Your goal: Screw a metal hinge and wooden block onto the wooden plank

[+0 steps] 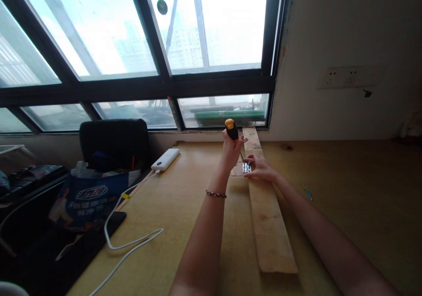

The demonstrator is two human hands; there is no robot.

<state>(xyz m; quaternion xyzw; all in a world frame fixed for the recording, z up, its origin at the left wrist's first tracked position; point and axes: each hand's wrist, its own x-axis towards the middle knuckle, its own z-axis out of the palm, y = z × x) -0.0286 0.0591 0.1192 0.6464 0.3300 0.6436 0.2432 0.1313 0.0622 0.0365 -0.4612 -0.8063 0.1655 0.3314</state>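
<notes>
Closed around the screwdriver (231, 129), the left grip (231, 151) has the yellow-and-black handle uppermost, its shaft slanting down to the hinge (246, 167). Whether the tip sits in a screw is too small to tell. Right grip (263, 168) is narrow, thumb and fingers curved about the hinge from the right side. That hinge, small and silvery, lies on the wood near the left edge of the plank (272, 230), by a pale piece (236, 170) that juts out to the left. A braided bracelet (216, 194) circles the left wrist.

The plank runs lengthwise along the worktop (187, 190), between the forearms at its near end. To its right, well apart from the hinge, lie two thin metal pieces (308, 194). Over on the left edge rests a white power bank (165, 158), with a white cable (114, 246) plugged in and looping toward the near side. Beyond that edge stand a blue bag (94, 199) and a black chair (114, 148). A dark-framed window (211, 27) fills the back, with sockets (339, 77) on the wall to the right.
</notes>
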